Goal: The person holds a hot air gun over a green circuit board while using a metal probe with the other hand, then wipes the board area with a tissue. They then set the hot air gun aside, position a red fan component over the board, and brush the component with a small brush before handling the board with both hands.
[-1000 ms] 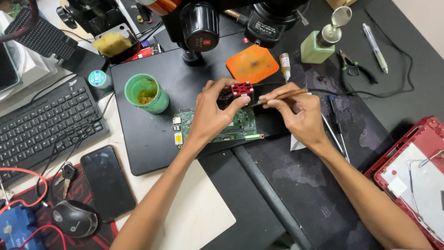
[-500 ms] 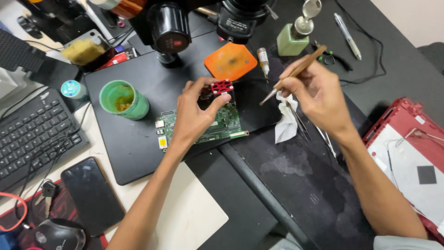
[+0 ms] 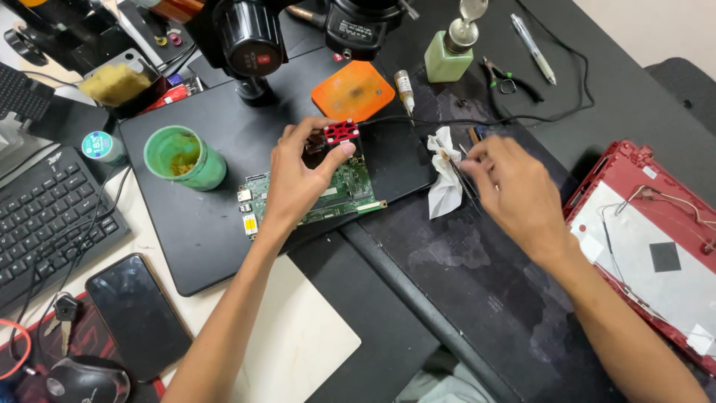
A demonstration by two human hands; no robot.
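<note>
While we compare: right hand (image 3: 514, 190) has dropped from its raised pose to the crumpled white tissue (image 3: 445, 181), fingers pinched on a thin tool.
Left hand (image 3: 298, 175): fingers clamped on the small red holder (image 3: 341, 132) over the green circuit board (image 3: 313, 195), mid-desk.

Two hands are in view: one left hand (image 3: 298, 183) and one right hand (image 3: 514, 190). On the counter (image 3: 634, 104) there are one green circuit board (image 3: 328, 195), one small red block (image 3: 341, 132), one crumpled white tissue (image 3: 445, 183), one green cup (image 3: 183, 157), one orange pad (image 3: 352, 91), one pale green pump bottle (image 3: 450, 54), one pen (image 3: 533, 48), one pair of pliers (image 3: 507, 78), one phone (image 3: 138, 315), one keyboard (image 3: 45, 224), one mouse (image 3: 86, 380) and one red laptop cover (image 3: 649, 254).
</note>
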